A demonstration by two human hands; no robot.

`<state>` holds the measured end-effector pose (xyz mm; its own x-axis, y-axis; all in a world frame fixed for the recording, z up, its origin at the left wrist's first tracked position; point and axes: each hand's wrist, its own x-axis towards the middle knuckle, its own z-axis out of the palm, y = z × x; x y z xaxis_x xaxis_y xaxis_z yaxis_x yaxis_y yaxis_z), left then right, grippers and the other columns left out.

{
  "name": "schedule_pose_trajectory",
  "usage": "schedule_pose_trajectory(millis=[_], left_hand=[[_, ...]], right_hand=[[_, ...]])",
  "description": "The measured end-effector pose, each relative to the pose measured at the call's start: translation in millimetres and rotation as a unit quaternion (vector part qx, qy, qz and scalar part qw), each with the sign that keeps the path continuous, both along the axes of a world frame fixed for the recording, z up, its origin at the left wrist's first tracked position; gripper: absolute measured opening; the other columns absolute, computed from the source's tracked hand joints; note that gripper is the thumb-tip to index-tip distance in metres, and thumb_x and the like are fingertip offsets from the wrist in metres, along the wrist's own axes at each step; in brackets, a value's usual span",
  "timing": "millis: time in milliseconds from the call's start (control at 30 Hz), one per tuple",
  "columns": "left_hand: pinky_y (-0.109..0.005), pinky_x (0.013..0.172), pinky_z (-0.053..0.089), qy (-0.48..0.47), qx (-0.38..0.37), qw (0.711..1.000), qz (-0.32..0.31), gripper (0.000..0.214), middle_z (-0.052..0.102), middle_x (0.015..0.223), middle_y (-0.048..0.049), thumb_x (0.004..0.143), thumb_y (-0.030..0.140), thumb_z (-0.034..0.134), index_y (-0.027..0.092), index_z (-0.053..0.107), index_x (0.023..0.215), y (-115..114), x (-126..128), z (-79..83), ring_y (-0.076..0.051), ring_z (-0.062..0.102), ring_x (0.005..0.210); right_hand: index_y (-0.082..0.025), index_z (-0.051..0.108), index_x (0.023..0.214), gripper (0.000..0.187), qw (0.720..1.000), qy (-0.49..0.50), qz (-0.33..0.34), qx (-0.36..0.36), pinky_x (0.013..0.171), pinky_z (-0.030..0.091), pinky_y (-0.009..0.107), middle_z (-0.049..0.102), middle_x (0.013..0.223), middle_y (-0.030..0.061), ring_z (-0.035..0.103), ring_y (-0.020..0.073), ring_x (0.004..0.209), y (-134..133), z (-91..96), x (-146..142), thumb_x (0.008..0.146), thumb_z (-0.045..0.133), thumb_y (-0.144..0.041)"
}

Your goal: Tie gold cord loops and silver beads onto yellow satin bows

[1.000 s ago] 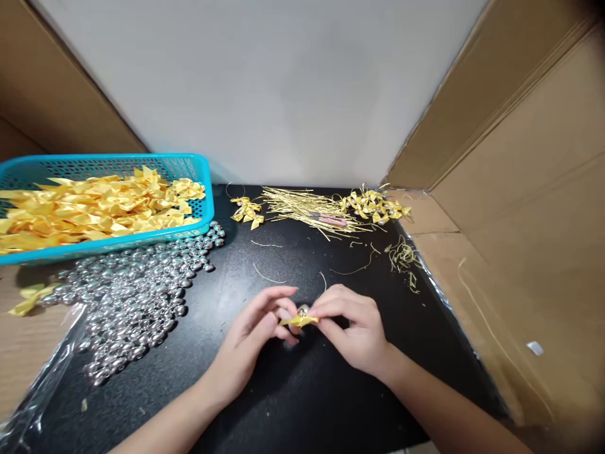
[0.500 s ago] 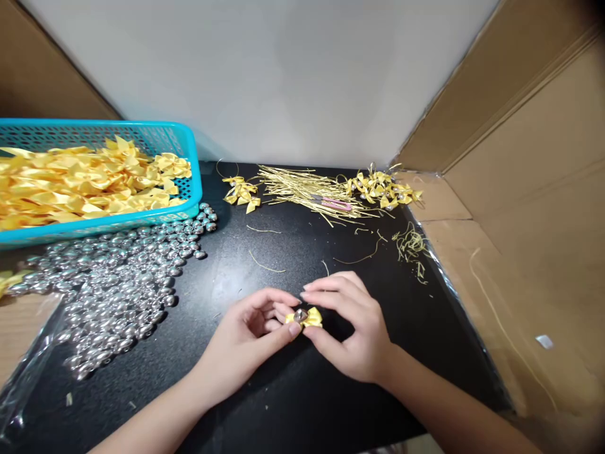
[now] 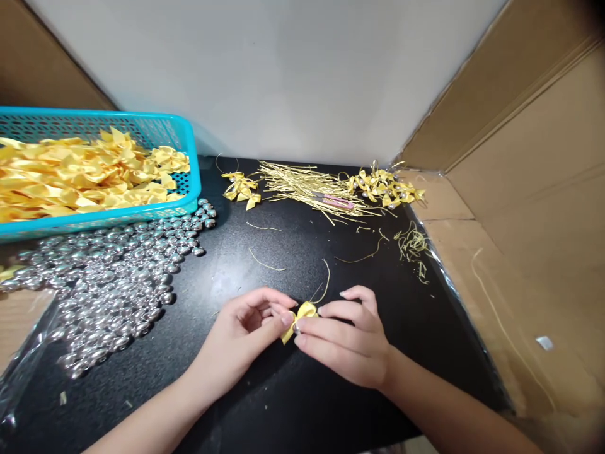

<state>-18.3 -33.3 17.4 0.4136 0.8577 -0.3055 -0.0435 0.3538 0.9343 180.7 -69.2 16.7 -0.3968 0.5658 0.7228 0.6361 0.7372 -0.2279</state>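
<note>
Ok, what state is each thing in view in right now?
Left hand: pinching the yellow bow.
Right hand: fingers at the bow; grip unclear.
Yellow bow: off the pile, between both hands.
Blue basket: uncovered, holding yellow ribbon pieces.
Silver beads: loose, spread out.
Gold cords: loosely heaped.
Pink-handled tool: lying on the cords.
Thread scraps: tangled.

the left hand [image 3: 250,329] pinches a yellow bow [image 3: 307,309] while the right hand [image 3: 352,337] touches it (silvery beads [image 3: 113,287] lie beside a blue basket [image 3: 195,161]).
</note>
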Motion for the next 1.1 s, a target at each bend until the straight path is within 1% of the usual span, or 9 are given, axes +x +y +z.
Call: schedule_pose_trajectory(millis=[133,267,433,633,767,867,933,1000,1100], left_hand=[[-0.02,0.064,0.049,0.005,0.046,0.996,-0.07,0.01,0.068,0.076,-0.0007,0.082,0.022,0.07,0.021,0.078,0.087,3,-1,2.1,-0.012,0.06,0.069],[-0.019,0.064,0.047,-0.001,0.065,0.991,-0.114,0.012,0.066,0.078,-0.0014,0.083,0.02,0.068,0.021,0.079,0.082,8,-2,2.2,-0.012,0.06,0.07],[-0.018,0.06,0.043,0.0,0.034,0.994,-0.107,0.012,0.065,0.07,0.001,0.083,0.024,0.069,0.019,0.076,0.075,10,-1,3.1,-0.01,0.055,0.064],[-0.018,0.057,0.041,-0.002,-0.029,0.995,-0.093,0.02,0.063,0.064,0.0017,0.082,0.034,0.071,0.016,0.072,0.073,6,0,3.0,-0.009,0.05,0.059],[-0.019,0.056,0.043,-0.007,-0.011,0.997,-0.077,0.019,0.062,0.064,0.0015,0.083,0.035,0.07,0.017,0.073,0.078,6,0,3.1,-0.009,0.052,0.058],[-0.019,0.055,0.046,0.009,0.049,0.997,-0.066,0.013,0.065,0.071,0.0,0.087,0.031,0.067,0.02,0.073,0.087,5,-1,4.6,-0.011,0.056,0.06],[-0.02,0.06,0.049,0.02,0.11,0.992,-0.063,0.011,0.067,0.078,-0.0014,0.089,0.026,0.064,0.022,0.074,0.087,3,-1,5.7,-0.012,0.061,0.066],[-0.021,0.065,0.05,0.022,0.154,0.986,-0.065,0.013,0.068,0.08,-0.0017,0.09,0.021,0.062,0.022,0.074,0.085,2,-1,6.3,-0.013,0.063,0.071],[-0.02,0.067,0.05,0.009,0.152,0.986,-0.063,0.014,0.066,0.077,-0.0004,0.091,0.02,0.061,0.022,0.072,0.084,2,-1,5.1,-0.012,0.062,0.07]], right_hand=[[-0.024,0.073,0.098,0.019,0.999,-0.001,0.025,0.026,0.095,0.039,0.033,0.078,0.1,-0.006,0.064,0.0103,0.091,-1,-3.1,3,0.093,0.059,-0.013],[-0.024,0.073,0.097,0.018,0.999,-0.004,0.029,0.021,0.095,0.039,0.031,0.078,0.099,-0.0082,0.063,0.008,0.09,0,-6.4,3,0.094,0.059,-0.014],[-0.021,0.073,0.096,0.022,0.998,-0.003,0.048,0.028,0.09,0.039,0.032,0.079,0.098,-0.0065,0.065,0.0071,0.091,1,-4.1,4,0.097,0.053,-0.011],[-0.025,0.072,0.092,0.022,0.998,-0.008,0.051,0.034,0.084,0.042,0.031,0.079,0.089,-0.0102,0.065,0.0081,0.084,6,0.5,6,0.093,0.057,-0.009],[-0.024,0.07,0.092,0.014,0.993,0.104,0.017,-0.046,0.08,0.05,0.033,0.077,0.085,-0.0023,0.066,0.016,0.084,8,2.8,1,0.081,0.069,-0.017],[-0.02,0.066,0.105,0.032,0.957,0.229,0.004,-0.177,0.074,0.056,0.034,0.073,0.091,0.0069,0.067,0.0193,0.081,6,2.2,-7,0.075,0.076,-0.028],[-0.019,0.066,0.105,0.035,0.93,0.275,0.0,-0.243,0.071,0.058,0.03,0.073,0.087,0.0068,0.069,0.0182,0.076,3,0.2,-13,0.074,0.079,-0.026],[-0.021,0.068,0.096,0.023,0.918,0.293,-0.012,-0.268,0.068,0.058,0.026,0.073,0.081,0.0043,0.07,0.0157,0.071,2,-2.0,-18,0.076,0.077,-0.017],[-0.022,0.068,0.091,0.017,0.922,0.293,-0.003,-0.253,0.065,0.057,0.023,0.074,0.078,0.0033,0.07,0.0143,0.069,2,-4.0,-19,0.079,0.074,-0.011]])
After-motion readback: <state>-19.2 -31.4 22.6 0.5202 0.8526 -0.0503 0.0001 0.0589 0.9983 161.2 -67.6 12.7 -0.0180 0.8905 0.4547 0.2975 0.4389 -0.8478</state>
